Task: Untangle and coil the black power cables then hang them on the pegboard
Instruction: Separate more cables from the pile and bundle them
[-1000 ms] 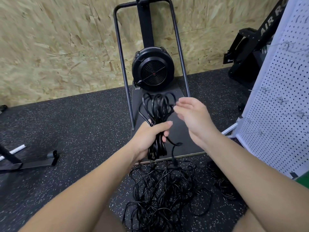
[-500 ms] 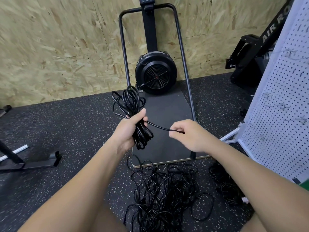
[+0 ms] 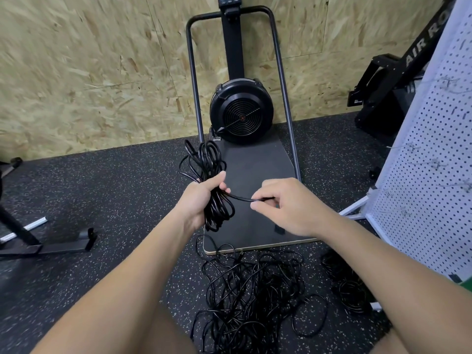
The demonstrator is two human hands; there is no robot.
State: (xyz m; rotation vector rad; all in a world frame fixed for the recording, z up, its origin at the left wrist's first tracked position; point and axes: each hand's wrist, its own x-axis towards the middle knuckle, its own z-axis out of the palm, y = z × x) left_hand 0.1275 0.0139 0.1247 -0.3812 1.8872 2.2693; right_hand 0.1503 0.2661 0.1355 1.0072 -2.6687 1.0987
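Gripping a bundle of coiled black rubber-sheathed power cable at the centre of the view, the left hand has its fingers and thumb wrapped tightly round the middle of the loops. Loops fan out above the fist toward 12 o'clock and hang below it toward 6 o'clock. One loose tail of the same cable runs from the fist toward 3 o'clock, where the right hand pinches it between thumb and curled fingers.

Below both hands, at 6 o'clock, a loose tangle of more black cables lies on the speckled black rubber floor; a smaller dark heap sits at 4 o'clock. The white perforated metal pegboard stands at 3 o'clock, with thin wire hooks on it.

The cable looks light, limp and slightly springy, so loops will likely slide apart unless squeezed at the waist of the bundle. That middle seems the best place to hold; the tail is probably best gripped near its end for wrapping.
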